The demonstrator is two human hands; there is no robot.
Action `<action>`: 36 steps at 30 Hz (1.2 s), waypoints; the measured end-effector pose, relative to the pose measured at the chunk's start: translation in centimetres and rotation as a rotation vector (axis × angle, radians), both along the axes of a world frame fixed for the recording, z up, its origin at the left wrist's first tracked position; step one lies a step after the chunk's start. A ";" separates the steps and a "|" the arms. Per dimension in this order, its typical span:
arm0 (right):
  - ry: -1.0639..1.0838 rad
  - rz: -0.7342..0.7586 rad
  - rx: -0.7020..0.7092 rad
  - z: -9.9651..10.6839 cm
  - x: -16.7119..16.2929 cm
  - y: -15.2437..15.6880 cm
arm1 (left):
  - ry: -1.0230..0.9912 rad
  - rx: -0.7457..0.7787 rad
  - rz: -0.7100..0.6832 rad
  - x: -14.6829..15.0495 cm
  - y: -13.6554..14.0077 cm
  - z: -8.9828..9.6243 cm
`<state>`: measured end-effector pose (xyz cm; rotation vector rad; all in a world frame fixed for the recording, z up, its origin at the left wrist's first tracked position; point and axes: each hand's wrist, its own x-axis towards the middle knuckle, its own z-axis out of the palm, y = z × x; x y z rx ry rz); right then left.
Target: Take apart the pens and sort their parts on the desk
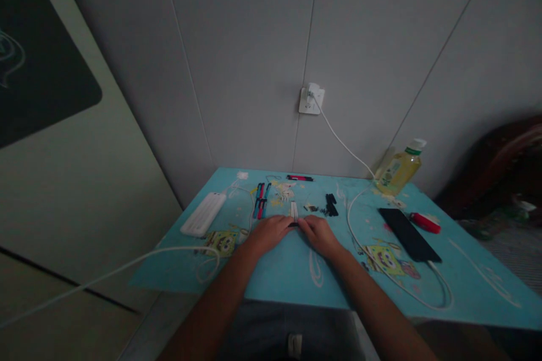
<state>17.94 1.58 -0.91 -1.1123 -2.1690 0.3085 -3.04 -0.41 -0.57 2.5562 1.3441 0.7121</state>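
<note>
My left hand [273,232] and my right hand [318,231] meet over the middle of the table. Between their fingertips is a small dark piece [293,225], pinched from both sides; its kind is too small to make out. Just beyond the fingers a narrow pale strip [293,210] points away from me. Beside my left hand lie several slim blue, red and black pen-like sticks [261,201] in a row. Past my right hand sit several short black pieces [331,205], with tiny loose parts [313,208] to their left.
The blue table [292,279] carries a white power strip [204,214] at left. A dark red-and-black stick [300,178] lies at the back. On the right are a black phone [410,234] with a white cable, a red object [425,223] and a bottle of yellow liquid [400,170].
</note>
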 end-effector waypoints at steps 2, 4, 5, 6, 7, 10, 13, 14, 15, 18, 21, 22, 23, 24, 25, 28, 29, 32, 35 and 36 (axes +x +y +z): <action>-0.009 -0.079 0.032 0.1 0.6 0.4 | 0.004 0.002 0.009 0.1 0.0 0.0; -0.009 -0.186 0.075 0.1 1.7 1.1 | 0.007 0.000 0.023 0.1 0.1 -0.1; -0.010 -0.242 0.096 0.2 2.4 1.4 | 0.008 -0.002 0.031 0.0 0.1 -0.1; -0.015 -0.294 0.114 0.1 3.1 1.8 | 0.010 -0.005 0.039 0.0 0.1 -0.2; -0.024 -0.339 0.129 0.1 3.8 2.2 | 0.012 -0.009 0.048 0.0 0.2 -0.2; -0.074 -0.422 0.152 -0.2 5.1 2.9 | 0.017 -0.027 0.084 0.1 0.2 -0.3; -0.138 -0.446 0.158 -0.5 5.1 3.3 | 0.025 -0.046 0.111 0.1 0.2 -0.3; -0.157 -0.449 0.157 -0.5 4.9 3.4 | 0.029 -0.050 0.113 0.2 0.2 -0.3; -0.175 -0.453 0.155 -0.6 4.6 3.5 | 0.032 -0.052 0.112 0.2 0.2 -0.2; -0.210 -0.471 0.142 -0.7 3.8 3.8 | 0.036 -0.055 0.105 0.2 0.0 0.1; -0.220 -0.495 0.125 -0.8 3.4 4.0 | 0.034 -0.054 0.103 0.1 -0.1 0.3; -0.219 -0.500 0.119 -0.8 3.4 4.0 | 0.033 -0.055 0.106 0.1 -0.1 0.3; -0.214 -0.502 0.114 -0.8 3.3 4.0 | 0.033 -0.056 0.110 0.1 -0.1 0.3; -0.207 -0.501 0.109 -0.8 3.3 4.0 | 0.034 -0.058 0.115 0.1 -0.1 0.3; -0.196 -0.499 0.104 -0.8 3.3 4.0 | 0.035 -0.059 0.118 0.0 -0.1 0.3; -0.145 -0.481 0.087 -0.7 3.4 3.8 | 0.038 -0.059 0.116 0.0 -0.1 0.3; -0.120 -0.474 0.081 -0.6 3.4 3.8 | 0.039 -0.057 0.113 0.0 -0.1 0.3; -0.018 -0.441 0.058 -0.2 3.5 3.6 | 0.039 -0.044 0.104 0.2 -0.1 0.3; 0.111 -0.355 0.003 0.2 3.5 3.3 | 0.034 -0.022 0.101 0.3 -0.1 0.3; 0.155 -0.311 -0.026 0.4 3.3 3.2 | 0.033 -0.015 0.102 0.3 -0.1 0.3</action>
